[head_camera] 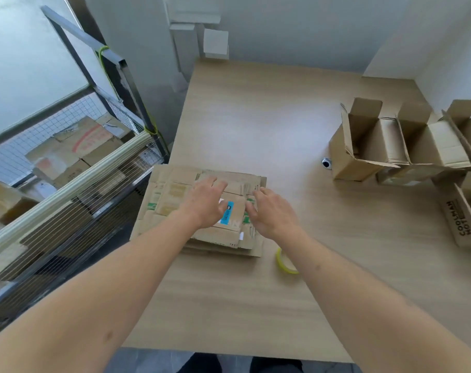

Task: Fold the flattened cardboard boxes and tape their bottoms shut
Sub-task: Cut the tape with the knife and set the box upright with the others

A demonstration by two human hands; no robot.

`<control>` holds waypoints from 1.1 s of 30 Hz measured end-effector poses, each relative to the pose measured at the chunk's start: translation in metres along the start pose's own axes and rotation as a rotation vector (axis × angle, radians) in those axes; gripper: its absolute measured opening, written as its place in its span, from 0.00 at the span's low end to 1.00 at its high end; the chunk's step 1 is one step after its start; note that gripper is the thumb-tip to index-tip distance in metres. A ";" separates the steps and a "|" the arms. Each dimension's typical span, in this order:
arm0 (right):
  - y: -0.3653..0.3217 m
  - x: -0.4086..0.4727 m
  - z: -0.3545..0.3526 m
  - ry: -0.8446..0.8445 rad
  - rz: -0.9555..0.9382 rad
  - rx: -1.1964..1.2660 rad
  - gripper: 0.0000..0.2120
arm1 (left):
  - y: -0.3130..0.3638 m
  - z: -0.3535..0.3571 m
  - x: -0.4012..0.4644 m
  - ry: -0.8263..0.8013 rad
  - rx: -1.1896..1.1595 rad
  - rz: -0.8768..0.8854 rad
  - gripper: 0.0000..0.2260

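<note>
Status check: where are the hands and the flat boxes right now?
Both hands, left and right, open on the flattened stack. Tape roll beside it, untouched. Nothing in the way.

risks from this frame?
1. Both hands, left hand and right hand, reach onto the flattened box stack, which overhangs the table edge; a pull could slide it off.
2. The tape roll lies under the right forearm; it may get knocked.
</note>
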State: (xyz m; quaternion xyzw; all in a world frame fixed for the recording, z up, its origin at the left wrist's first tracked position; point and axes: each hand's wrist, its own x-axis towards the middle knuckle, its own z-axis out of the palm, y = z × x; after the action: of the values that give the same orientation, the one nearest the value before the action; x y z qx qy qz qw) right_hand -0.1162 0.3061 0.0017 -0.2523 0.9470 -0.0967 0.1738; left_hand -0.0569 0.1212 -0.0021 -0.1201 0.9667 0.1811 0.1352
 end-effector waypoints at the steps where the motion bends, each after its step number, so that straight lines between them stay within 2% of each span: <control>1: -0.007 0.002 0.006 -0.019 0.013 0.004 0.21 | -0.012 0.000 -0.001 -0.014 -0.002 -0.013 0.25; 10: -0.016 0.032 0.069 -0.134 0.189 0.129 0.22 | -0.090 0.025 0.012 -0.083 -0.009 -0.128 0.26; 15: -0.015 0.045 0.091 0.053 0.248 0.085 0.20 | -0.117 0.045 0.018 -0.068 -0.069 -0.263 0.34; 18: -0.019 0.047 0.098 0.073 0.261 0.063 0.21 | -0.117 0.052 0.016 -0.051 -0.080 -0.294 0.37; 20: -0.022 0.047 0.099 0.063 0.310 0.152 0.24 | -0.114 0.053 0.013 -0.025 -0.105 -0.318 0.39; 26: -0.021 0.038 0.101 0.102 0.408 0.745 0.37 | -0.112 0.051 -0.001 0.058 -0.340 -0.412 0.49; 29: -0.020 0.027 0.097 0.120 0.408 0.868 0.38 | -0.107 0.042 -0.011 0.074 -0.457 -0.448 0.56; 33: -0.024 0.007 0.077 0.217 0.320 0.948 0.34 | -0.095 0.022 -0.026 0.081 -0.496 -0.384 0.57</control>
State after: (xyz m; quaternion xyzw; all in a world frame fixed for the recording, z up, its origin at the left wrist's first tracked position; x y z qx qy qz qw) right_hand -0.0821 0.2747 -0.0641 0.0138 0.8383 -0.5136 0.1826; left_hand -0.0009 0.0483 -0.0443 -0.3367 0.8573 0.3777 0.0951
